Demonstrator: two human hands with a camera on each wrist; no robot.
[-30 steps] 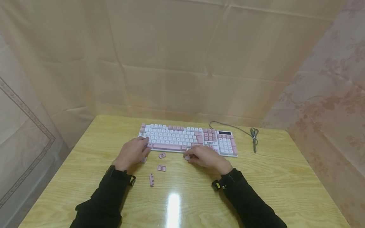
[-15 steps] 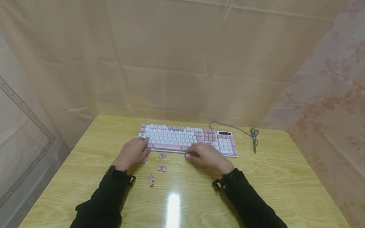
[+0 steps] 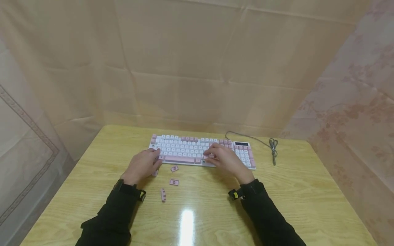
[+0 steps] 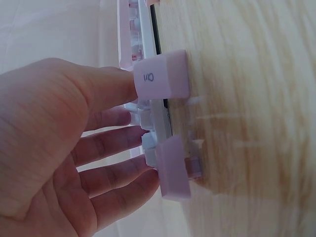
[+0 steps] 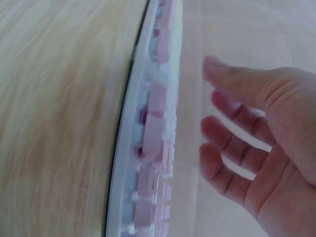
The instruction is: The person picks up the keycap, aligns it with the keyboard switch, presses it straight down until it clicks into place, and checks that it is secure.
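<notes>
A white and pink keyboard (image 3: 181, 147) lies near the back of the table. At its left end rests my left hand (image 3: 143, 166), fingers extended and touching the keyboard's side. The left thumb touches a loose pink keycap (image 4: 160, 76) at the front edge. Another pink keycap (image 4: 173, 168) stands by the little finger. My right hand (image 3: 227, 160) is over the keyboard's lower right, thumb and index close together with a small pale pink keycap (image 3: 207, 156) between them. In the right wrist view, the right hand (image 5: 269, 143) hides its index finger and that keycap behind the thumb.
Loose pink keycaps lie before the keyboard: a small keycap (image 3: 174, 168), a wider keycap (image 3: 174, 182) and a long keycap (image 3: 163, 195) on its side. A tied grey cable (image 3: 273, 150) lies at right. Cloth (image 3: 197, 68) hangs behind the wooden table (image 3: 292, 194).
My right hand has picked up a small keycap from the table before the keyboard and moved it up over the keys. The left hand stays in place.
</notes>
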